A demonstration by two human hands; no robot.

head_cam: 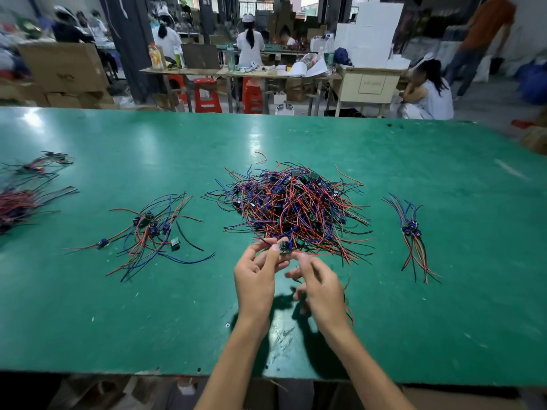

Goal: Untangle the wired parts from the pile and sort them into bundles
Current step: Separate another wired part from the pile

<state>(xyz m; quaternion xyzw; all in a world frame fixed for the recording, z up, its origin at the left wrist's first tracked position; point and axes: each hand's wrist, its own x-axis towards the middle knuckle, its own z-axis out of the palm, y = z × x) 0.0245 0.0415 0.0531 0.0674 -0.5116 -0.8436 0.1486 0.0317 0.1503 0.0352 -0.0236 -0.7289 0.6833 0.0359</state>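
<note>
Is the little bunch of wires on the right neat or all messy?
Neat. The small bundle lies alone on the green table, wires roughly lined up, connectors together.

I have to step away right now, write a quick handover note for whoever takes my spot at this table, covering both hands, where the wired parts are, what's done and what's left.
Left hand: fingers pinch one wired part at the near edge of the big pile.
Right hand: blurred, fingers curled by that part's red wires; what it holds is unclear.
Done: a small aligned bundle lies right of the pile, a looser group left of it, and more bundles at the far left edge of the green table.
Left: most of the pile remains tangled; the held part is not yet sorted.
</note>
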